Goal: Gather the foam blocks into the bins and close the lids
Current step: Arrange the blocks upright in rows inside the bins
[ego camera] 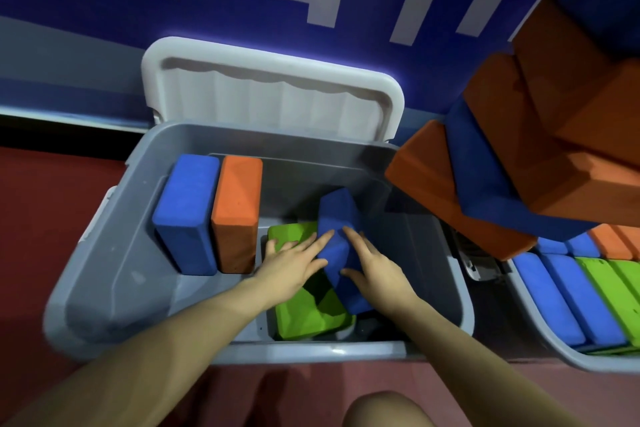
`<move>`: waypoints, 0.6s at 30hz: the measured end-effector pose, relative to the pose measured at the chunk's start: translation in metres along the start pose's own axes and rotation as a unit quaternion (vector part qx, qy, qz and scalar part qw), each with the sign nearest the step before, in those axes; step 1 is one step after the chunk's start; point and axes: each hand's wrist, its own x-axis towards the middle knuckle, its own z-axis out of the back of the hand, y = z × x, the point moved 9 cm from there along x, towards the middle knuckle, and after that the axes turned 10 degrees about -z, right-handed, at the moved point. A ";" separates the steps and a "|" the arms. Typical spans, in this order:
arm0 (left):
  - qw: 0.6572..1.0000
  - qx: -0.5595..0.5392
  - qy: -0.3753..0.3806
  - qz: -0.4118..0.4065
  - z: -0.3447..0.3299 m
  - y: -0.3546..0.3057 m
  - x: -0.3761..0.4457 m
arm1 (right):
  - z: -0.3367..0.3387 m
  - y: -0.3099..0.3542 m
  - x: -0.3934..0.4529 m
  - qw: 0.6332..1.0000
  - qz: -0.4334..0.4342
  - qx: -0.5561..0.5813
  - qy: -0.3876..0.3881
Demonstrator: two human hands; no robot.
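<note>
A smooth grey plastic bin [104, 253] sits with its white ribbed lid [273, 90] raised against the wall. At its left end two matte, grainy foam bricks stand upright side by side: one blue block [187, 211], one orange block [237, 211]. The left hand [294, 263] lies flat, fingers spread, on a green block [308, 308] and against a tilted dark-blue block [341, 246]; the right hand [374, 270], fingers straight and slightly apart, presses its other side. Right, a leaning stack of blocks [519, 156] is cut off, above a second bin [540, 347] with rows of blocks.

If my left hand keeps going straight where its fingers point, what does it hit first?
Probably the tilted dark blue block: the left hand lies flat on the green block, fingertips already at its edge, though depth is unclear.
</note>
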 end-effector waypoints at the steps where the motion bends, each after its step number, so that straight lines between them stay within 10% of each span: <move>1: 0.999 -0.034 -0.025 -0.003 0.007 0.000 -0.002 | 0.006 0.003 -0.003 1.000 0.006 0.010 -0.017; 8: 0.968 0.092 -0.233 -0.020 0.092 -0.014 -0.031 | 0.052 0.037 -0.026 0.988 0.030 0.101 -0.114; 18: 0.944 0.047 -0.328 0.000 0.159 0.010 -0.080 | 0.085 0.098 -0.050 0.971 0.042 0.158 -0.176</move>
